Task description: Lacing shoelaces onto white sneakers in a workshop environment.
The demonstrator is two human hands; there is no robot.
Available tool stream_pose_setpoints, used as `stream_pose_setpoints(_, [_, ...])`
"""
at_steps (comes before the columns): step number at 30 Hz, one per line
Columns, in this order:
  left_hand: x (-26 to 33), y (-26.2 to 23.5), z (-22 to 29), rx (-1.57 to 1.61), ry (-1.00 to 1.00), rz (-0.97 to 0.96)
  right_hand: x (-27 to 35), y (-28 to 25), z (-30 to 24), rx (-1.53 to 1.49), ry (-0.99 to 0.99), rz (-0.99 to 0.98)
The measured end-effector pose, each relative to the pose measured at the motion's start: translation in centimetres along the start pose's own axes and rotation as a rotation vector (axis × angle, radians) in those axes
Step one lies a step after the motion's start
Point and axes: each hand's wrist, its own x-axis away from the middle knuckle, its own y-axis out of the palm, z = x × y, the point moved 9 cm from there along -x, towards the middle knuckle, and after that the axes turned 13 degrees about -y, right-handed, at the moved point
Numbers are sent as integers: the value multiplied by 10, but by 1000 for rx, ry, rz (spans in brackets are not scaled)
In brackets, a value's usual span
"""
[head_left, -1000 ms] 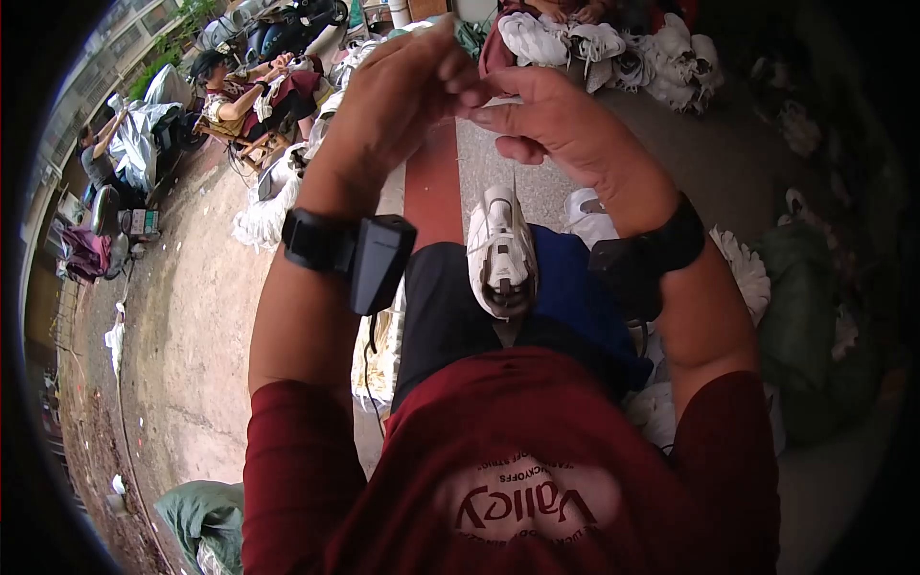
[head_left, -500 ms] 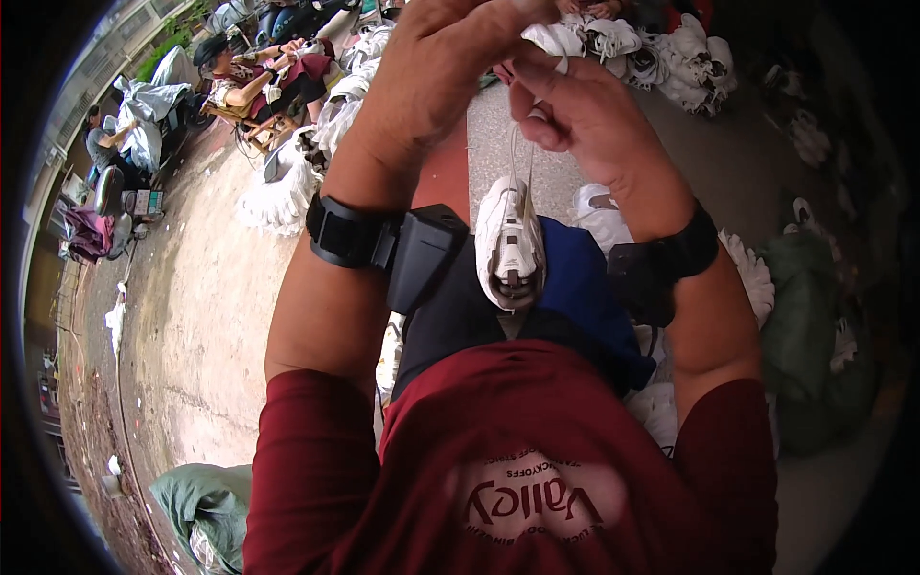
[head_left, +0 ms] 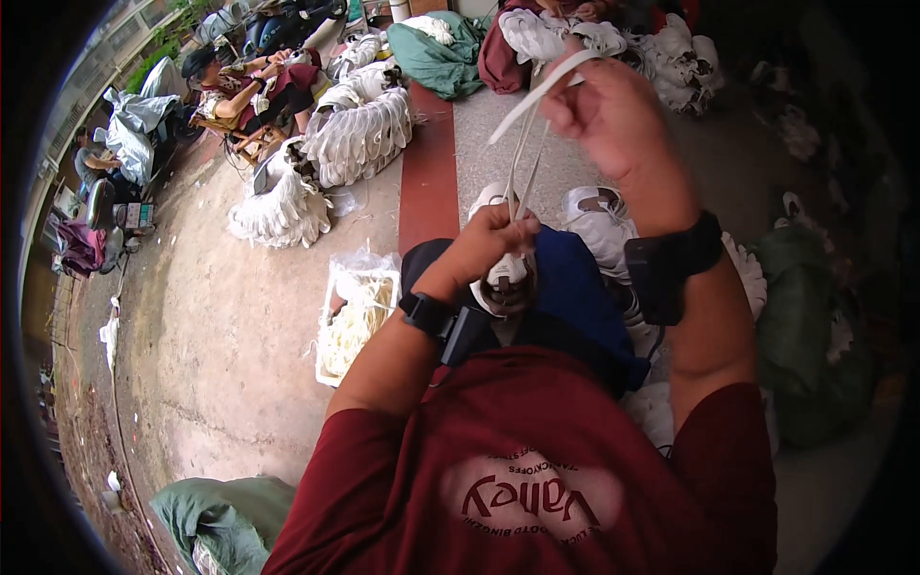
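Resting on the lap, the white shoe [head_left: 506, 278] points away from the body; the left hand [head_left: 494, 240] pinches the lace [head_left: 525, 144] just above it; the right hand [head_left: 613, 110], raised higher and farther out, grips the lace's upper end taut.

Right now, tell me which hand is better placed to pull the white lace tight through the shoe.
Probably the right hand: it is raised and grips the white lace, while the left hand rests low on the white shoe, steadying it.
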Motion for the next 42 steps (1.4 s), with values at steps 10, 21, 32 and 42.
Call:
stream_pose_setpoints(10, [156, -244, -177, 1295, 216, 610, 225, -370, -5, 133, 127, 844])
stream_pose_setpoints(21, [178, -263, -219, -747, -422, 1152, 196, -232, 133, 1647, 363, -85])
stream_pose_setpoints(32, [12, -66, -37, -977, 89, 521, 95, -88, 186, 1523, -161, -555])
stream_pose_setpoints(42, [18, -61, -49, -866, 202, 526, 95, -87, 183, 1424, -3, -517])
